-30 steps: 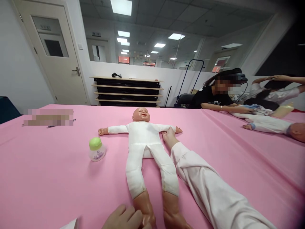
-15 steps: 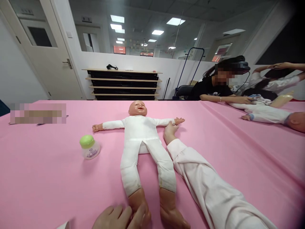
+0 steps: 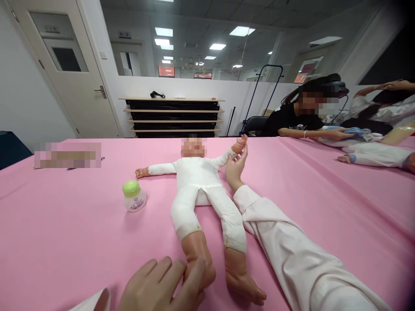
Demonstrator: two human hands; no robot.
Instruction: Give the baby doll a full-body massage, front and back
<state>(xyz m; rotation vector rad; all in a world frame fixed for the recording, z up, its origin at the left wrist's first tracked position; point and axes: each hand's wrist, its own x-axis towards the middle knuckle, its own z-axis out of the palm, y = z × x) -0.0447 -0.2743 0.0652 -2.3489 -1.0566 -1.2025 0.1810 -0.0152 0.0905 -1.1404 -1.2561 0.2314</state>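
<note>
A baby doll (image 3: 198,175) in a white cloth suit lies on its back on the pink-covered table, head at the far side. My right hand (image 3: 236,166) is closed about the doll's wrist at the right and holds that arm bent up off the cloth. Close to me, my left hand (image 3: 158,283) grips the doll's left-side foot (image 3: 197,255), thumb over it; some of its fingers lie hidden behind the foot. The doll's other bare foot (image 3: 243,280) rests untouched on the cloth. Left of the doll stands a small clear jar (image 3: 134,201) with a green lid.
The pink cloth (image 3: 81,242) covers the table. A blurred-out item (image 3: 68,155) lies at the far left. At the right, a person (image 3: 298,116) in black handles a second doll (image 3: 379,153). A low shelf (image 3: 175,114) stands behind the table.
My right hand has lifted the doll's arm, now bent upward. The foot in my left hand has shifted slightly and that leg bends a little more. The view has moved slightly.
</note>
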